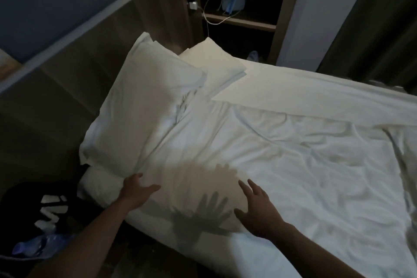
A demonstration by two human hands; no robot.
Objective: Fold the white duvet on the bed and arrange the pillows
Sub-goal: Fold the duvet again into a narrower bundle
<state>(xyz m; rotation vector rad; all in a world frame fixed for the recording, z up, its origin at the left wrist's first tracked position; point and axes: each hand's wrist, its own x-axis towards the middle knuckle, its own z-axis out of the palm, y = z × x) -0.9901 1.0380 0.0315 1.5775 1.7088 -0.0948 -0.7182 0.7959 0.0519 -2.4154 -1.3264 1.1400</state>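
Observation:
The white duvet (282, 153) lies spread and wrinkled over the bed. A large white pillow (144, 101) leans at the head end on the left, with a second pillow (212, 63) behind it by the headboard. My left hand (137, 189) rests on the duvet's near corner beside the large pillow, fingers spread. With its fingers straight and apart, my right hand (257, 210) hovers just over the duvet near the bed's front edge. Both hands cast shadows on the fabric.
A wooden headboard (94, 52) runs along the left. A shelf niche (239, 18) at the back holds a charger cable and blue items. A dark bag with white letters (45, 210) and a plastic bottle (38, 248) lie on the floor at lower left.

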